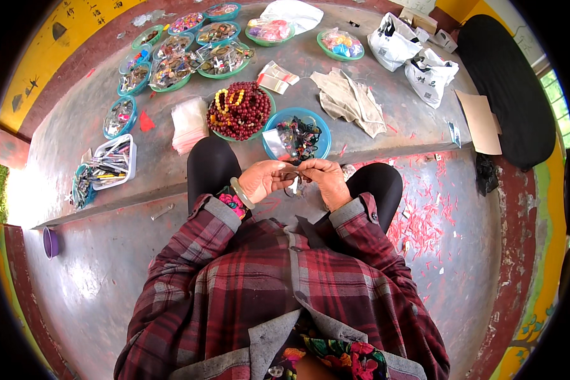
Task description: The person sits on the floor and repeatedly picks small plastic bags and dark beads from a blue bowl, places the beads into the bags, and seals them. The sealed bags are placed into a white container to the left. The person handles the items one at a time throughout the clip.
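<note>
- Left hand (264, 179): raised between the knees, grip pinched on one end of a small dark item (291, 175); a pale green bangle (241, 193) sits on the wrist
- Right hand (323, 177): level with the left and almost touching it, fingertips pinched on the other end of the same small dark item
- Small dark item: held between both hands, just in front of the edge of the tabletop (399, 120); its exact kind cannot be told at this size
- Blue bowl (313, 120): on the tabletop directly beyond the hands, holding dark mixed pieces and a clear plastic bag
- Green bowl (240, 111): touching the blue bowl on its left, heaped with dark red beads and a strand of yellow beads
- Beige cloth (350, 98): crumpled, to the right of the bowls
- White tray (113, 163): far left, filled with thin tools
- White bags (411, 57): two, at the far right of the tabletop
- Floor (437, 228): red paper scraps scattered to the right of the knees
</note>
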`<act>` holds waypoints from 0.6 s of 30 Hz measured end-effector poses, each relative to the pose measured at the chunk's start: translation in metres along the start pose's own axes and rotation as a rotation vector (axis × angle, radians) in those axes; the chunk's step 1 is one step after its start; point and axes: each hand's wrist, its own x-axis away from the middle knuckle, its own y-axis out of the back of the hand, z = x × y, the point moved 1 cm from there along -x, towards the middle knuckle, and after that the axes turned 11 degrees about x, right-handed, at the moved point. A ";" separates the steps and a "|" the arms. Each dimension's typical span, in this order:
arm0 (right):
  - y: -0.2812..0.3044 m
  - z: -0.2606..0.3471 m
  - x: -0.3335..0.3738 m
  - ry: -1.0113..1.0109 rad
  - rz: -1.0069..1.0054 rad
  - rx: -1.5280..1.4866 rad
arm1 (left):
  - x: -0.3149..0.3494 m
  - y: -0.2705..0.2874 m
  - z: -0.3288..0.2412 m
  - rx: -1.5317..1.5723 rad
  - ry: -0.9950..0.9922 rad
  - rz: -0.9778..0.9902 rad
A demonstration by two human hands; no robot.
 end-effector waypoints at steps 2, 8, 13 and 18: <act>-0.001 0.001 0.001 0.012 -0.002 0.028 | 0.000 -0.003 0.001 -0.068 -0.017 -0.075; -0.001 0.002 0.002 0.004 0.005 0.112 | -0.005 0.014 0.010 -0.226 -0.061 -0.172; -0.001 0.013 0.002 0.031 -0.003 0.082 | -0.006 0.013 0.007 -0.250 -0.117 -0.232; -0.003 0.014 0.002 -0.104 -0.068 0.066 | -0.004 0.006 0.007 -0.331 -0.199 -0.256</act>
